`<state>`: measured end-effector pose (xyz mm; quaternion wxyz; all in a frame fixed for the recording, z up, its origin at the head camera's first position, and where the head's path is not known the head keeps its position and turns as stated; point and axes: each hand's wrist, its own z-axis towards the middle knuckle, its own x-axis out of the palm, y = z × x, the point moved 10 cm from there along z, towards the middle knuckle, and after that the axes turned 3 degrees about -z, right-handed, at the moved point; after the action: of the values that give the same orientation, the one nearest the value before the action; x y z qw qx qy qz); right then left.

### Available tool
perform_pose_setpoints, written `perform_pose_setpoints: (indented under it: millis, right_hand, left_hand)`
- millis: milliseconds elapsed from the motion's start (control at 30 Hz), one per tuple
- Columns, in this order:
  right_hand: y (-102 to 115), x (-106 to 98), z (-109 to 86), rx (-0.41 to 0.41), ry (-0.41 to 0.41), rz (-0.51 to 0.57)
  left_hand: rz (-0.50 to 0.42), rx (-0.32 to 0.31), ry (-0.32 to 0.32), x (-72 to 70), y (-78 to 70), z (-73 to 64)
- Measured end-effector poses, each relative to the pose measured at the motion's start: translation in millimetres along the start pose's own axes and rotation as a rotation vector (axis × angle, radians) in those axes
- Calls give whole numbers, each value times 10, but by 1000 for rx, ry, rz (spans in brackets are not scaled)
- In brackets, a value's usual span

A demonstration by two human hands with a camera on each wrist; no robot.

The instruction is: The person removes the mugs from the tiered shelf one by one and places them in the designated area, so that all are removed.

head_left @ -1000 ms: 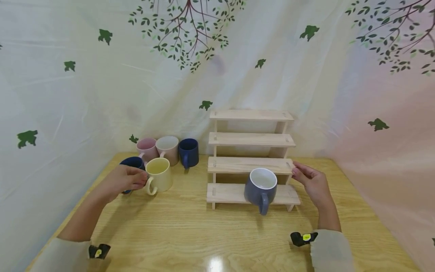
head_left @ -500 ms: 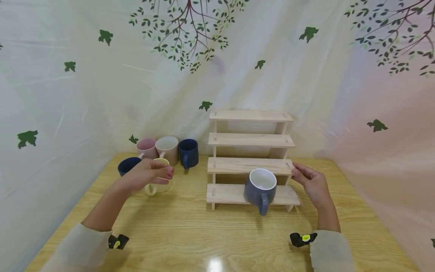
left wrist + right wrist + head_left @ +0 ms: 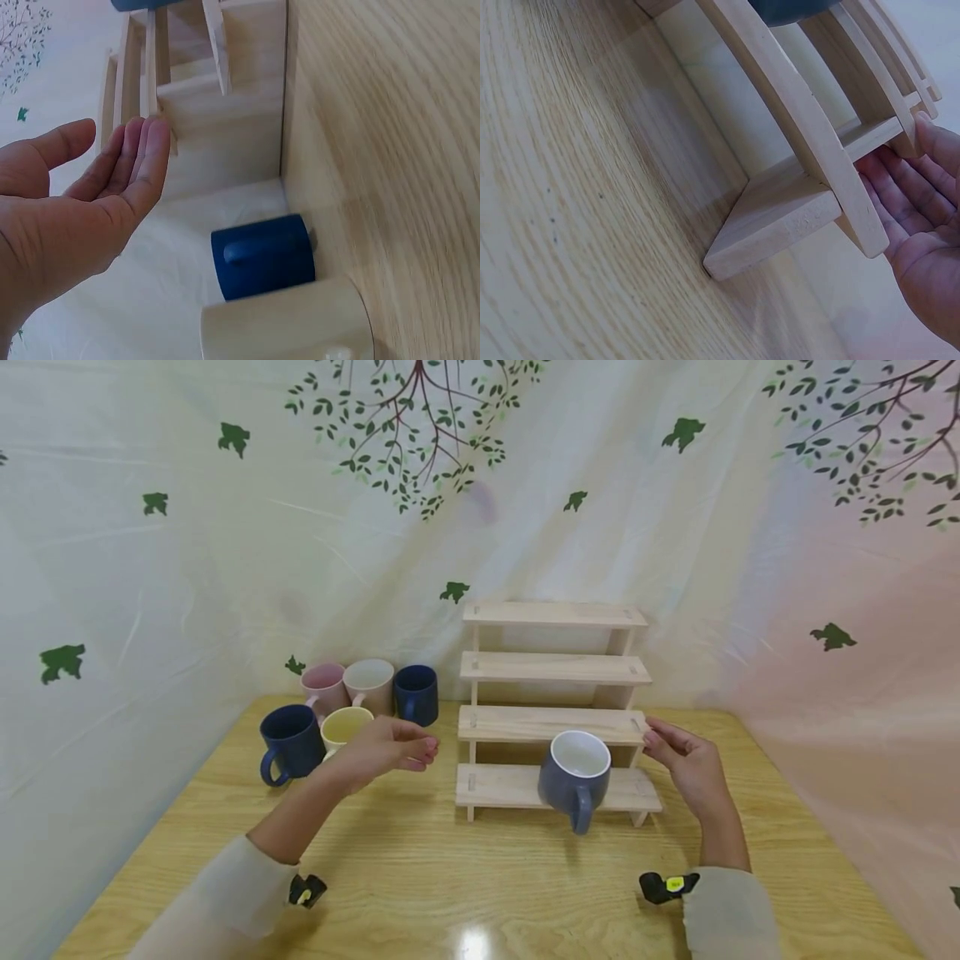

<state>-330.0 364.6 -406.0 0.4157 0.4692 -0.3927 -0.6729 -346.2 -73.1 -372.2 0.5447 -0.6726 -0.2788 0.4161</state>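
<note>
My left hand (image 3: 378, 753) is in the air in front of the yellow mug (image 3: 345, 725), partly covering it. Its fingers are loosely bent with nothing between them; the left wrist view shows the same bare palm (image 3: 82, 217). On the right, my right hand (image 3: 693, 772) grips the end of the second step up of a four-tier wooden display shelf (image 3: 525, 724). In the right wrist view the thumb lies against the edge of the wooden shelf (image 3: 829, 187) and the fingers reach behind it. A grey-blue mug (image 3: 573, 781), white inside, stands on the lowest step, handle towards me.
Left of the shelf, a navy mug (image 3: 292, 745) stands beside the yellow one. Behind them are a pink mug (image 3: 324, 689), a pale pink mug (image 3: 381, 692) with a white inside and another navy mug (image 3: 417, 696). A printed curtain (image 3: 360, 577) hangs behind the wooden table (image 3: 420, 877).
My left hand has moved right, from beside the front navy mug across the yellow mug, uncovering the navy one. My right hand keeps its place on the shelf, and the mugs stand as before.
</note>
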Motion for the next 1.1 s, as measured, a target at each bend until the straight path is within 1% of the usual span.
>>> perform_pose_setpoints:
  millis: [100, 200, 333, 567, 600, 700, 867, 967, 1033, 1100]
  right_hand:
    - [1, -3, 4, -2, -3, 6]
    - [-2, -1, 10, -3, -3, 6]
    - [-6, 3, 14, 6, -2, 0]
    - [-3, 9, 16, 7, 4, 0]
    - [-3, 8, 16, 8, 4, -1]
    - [-3, 8, 14, 12, 4, -3]
    - [-3, 2, 13, 13, 3, 3]
    - [-3, -3, 13, 11, 3, 3]
    - [-3, -4, 12, 11, 4, 4]
    - [-3, -2, 11, 13, 6, 4]
  left_hand:
    - [4, 2, 14, 116, 10, 57]
    - [1, 25, 23, 226, 19, 102]
    - [-30, 65, 42, 382, 21, 158]
    - [-98, 126, 13, 625, 13, 233]
    - [-107, 129, 17, 664, 15, 243]
    - [-113, 124, 31, 785, 23, 258]
    - [-113, 160, 63, 989, -5, 291]
    - [-122, 181, 99, 1125, -35, 302]
    - [-121, 170, 127, 1215, -44, 308]
    - [-95, 181, 155, 1299, -71, 311]
